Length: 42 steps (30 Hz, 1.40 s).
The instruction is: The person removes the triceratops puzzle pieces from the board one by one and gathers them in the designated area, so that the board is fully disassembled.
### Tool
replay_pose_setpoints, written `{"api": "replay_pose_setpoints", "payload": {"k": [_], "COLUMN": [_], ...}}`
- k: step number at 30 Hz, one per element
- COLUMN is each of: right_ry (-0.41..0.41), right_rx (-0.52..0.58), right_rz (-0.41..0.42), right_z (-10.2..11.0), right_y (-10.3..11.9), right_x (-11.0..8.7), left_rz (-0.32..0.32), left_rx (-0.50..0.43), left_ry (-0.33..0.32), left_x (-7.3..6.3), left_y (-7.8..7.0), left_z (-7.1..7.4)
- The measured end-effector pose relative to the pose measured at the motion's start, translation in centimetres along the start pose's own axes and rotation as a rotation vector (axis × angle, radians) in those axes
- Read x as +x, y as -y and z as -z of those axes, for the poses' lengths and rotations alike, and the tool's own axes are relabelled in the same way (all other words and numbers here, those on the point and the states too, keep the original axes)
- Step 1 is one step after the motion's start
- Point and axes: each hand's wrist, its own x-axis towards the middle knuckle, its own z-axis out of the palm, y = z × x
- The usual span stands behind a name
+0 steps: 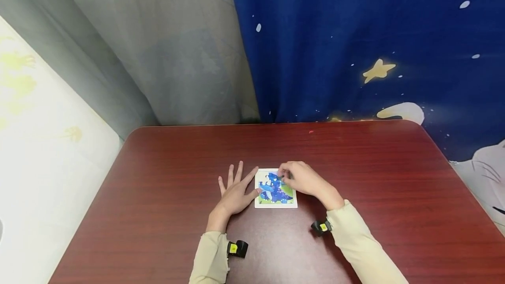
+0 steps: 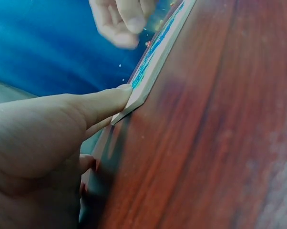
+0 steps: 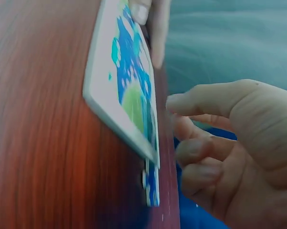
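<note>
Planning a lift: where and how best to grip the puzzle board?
Likely by the near border of the puzzle board, from the near side, tipping it up before pinching: it lies flat, that straight edge is uncovered, the left hand touches the left edge, and the right hand is by the far right corner.

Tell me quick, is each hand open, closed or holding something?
Left hand: open, fingers spread, touching the puzzle.
Right hand: fingers curled by the puzzle; whether it holds anything can't be told.

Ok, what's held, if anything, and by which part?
Left hand touches the puzzle board at its left edge, no firm grip seen. Right hand: can't tell; nothing held shows.
</note>
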Motion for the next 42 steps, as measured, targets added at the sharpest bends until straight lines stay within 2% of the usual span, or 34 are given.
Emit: {"api": "replay_pose_setpoints", "payload": {"k": [4,7,12,20,34,42], "right_ry": [0.165,0.234,0.256,0.277,0.365,0.355], "right_rx": [-0.061,-0.088,-0.063,-0.029,0.014,0.010], "right_rz": [-0.012,-0.040,-0.049,-0.018,-0.090,-0.130], "right_z": [-0.1,0.0,-0.1,0.0,0.2,0.3], "right_y": [1.0,1.3,1.5,1.5,1.3,1.4], "right_x": [0.7,1.1,1.4,2.0,3.0,2.8], "left_rz": [0.006,0.003,0.001,0.003,0.008,0.007], "left_rx": [0.004,0.009,0.013,0.016,0.007,0.008], "left_ry": [0.005,0.005,-0.001,-0.006,0.004,0.004], "left_x": [0.0,0.0,-0.1,-0.3,-0.2,0.0], "left_y": [0.0,0.0,0.1,0.3,0.1,0.0], "left_z": [0.1,0.1,0.1,0.1,0.2,0.0]}}
